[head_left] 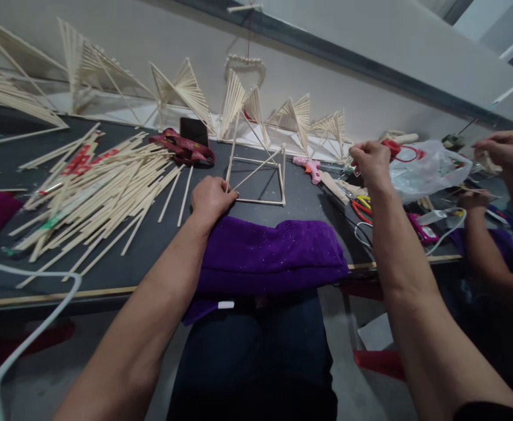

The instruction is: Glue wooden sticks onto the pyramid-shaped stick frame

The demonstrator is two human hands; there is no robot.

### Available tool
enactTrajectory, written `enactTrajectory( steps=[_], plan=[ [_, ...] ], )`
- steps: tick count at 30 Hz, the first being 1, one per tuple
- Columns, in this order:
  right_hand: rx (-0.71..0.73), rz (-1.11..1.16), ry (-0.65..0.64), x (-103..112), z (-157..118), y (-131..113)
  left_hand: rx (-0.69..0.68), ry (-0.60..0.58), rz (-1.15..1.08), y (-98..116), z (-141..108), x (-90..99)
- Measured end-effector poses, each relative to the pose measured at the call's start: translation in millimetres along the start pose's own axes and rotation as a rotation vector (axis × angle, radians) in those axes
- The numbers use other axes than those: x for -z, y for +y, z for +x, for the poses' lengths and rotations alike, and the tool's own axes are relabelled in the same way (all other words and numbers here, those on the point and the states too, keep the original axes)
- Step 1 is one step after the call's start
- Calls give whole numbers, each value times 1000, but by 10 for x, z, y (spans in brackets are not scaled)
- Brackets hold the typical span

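Observation:
My left hand [212,200] grips the near left corner of a small open frame of thin wooden sticks [260,202], which stands on the dark table. Off to the right, my right hand [373,164] is raised over the table with thumb and fingers pinched together; I cannot make out what is between them. A pink glue gun [311,168] lies between the frame and that hand. Below the hand are pliers with red and yellow handles [361,209]. A folded purple cloth [271,254] lies along the table edge in front of the frame.
Loose wooden sticks [103,202] are heaped at the left, beside a dark red lanyard [189,149]. Twisted stick models [182,88] line the wall. At the right are a plastic bag [432,169] and a co-worker's hands [504,149]. A white cable [33,345] hangs at the left.

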State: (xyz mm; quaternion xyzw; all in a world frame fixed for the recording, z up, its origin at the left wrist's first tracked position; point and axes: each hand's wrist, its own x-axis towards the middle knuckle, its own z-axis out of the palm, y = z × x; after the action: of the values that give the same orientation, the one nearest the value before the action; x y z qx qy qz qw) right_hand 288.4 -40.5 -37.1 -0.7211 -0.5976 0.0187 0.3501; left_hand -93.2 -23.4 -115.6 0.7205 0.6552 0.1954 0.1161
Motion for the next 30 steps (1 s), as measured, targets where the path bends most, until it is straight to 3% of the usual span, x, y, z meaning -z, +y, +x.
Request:
enactTrajectory(
  steps=[3,8,11,18,30],
  plan=[
    [-9,199,69,-116,-261,-133,-13,15,25,9,-13,0],
    [9,357,-112,-493,-639,-383,-28,12,28,26,-40,13],
    [35,354,-167,-611,-752,-481,-16,-13,17,24,-41,45],
    [51,338,-227,-600,-900,-593,18,-94,-151,-90,-4,98],
    [228,299,-361,-672,-976,-770,36,-102,-53,1,26,161]
  ],
)
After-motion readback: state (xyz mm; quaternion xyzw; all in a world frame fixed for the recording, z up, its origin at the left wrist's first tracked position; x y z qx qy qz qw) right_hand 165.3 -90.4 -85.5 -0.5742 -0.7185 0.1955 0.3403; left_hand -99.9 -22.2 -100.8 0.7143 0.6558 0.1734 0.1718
